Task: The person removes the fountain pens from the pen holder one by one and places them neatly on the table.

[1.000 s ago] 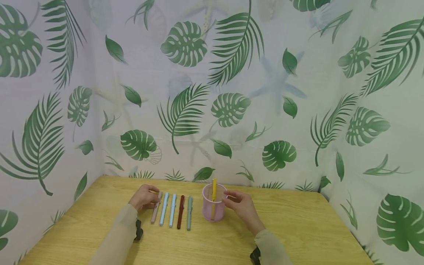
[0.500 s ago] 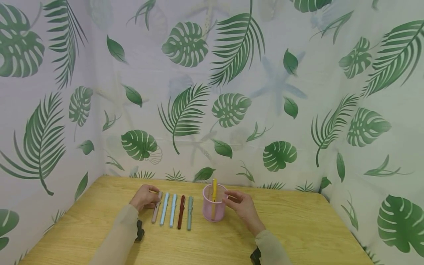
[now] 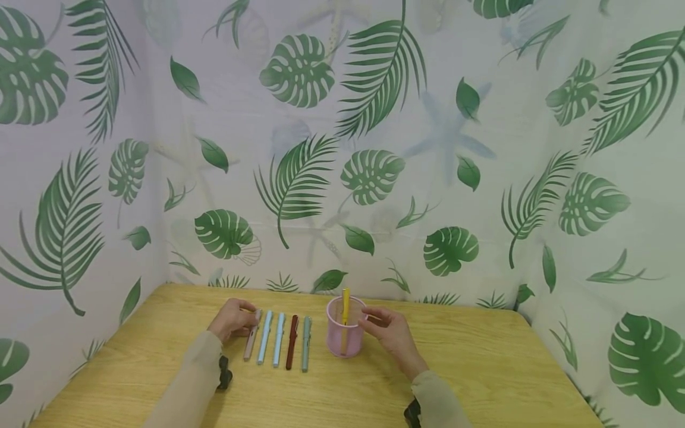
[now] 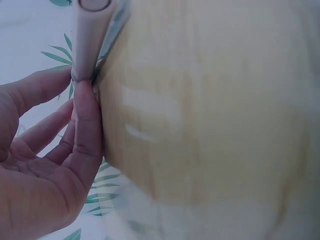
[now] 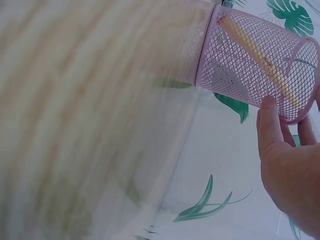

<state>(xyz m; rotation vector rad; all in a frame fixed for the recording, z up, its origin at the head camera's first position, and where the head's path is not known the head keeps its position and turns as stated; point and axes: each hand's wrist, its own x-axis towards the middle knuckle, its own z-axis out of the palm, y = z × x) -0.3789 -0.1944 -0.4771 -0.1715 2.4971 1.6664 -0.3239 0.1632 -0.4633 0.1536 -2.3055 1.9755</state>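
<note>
My left hand pinches the upper part of a mauve pen between thumb and fingers. That pen lies on the wooden table at the left end of a row. Beside it lie two light blue pens, a dark red pen and a grey-green pen, all roughly parallel. An upright pink mesh pen holder stands to their right, with a yellow pen leaning inside. My right hand holds the holder near its rim, thumb on the mesh side.
The wooden table reaches back to a leaf-printed cloth wall, which also closes off both sides. Dark wrist devices sit at both sleeves.
</note>
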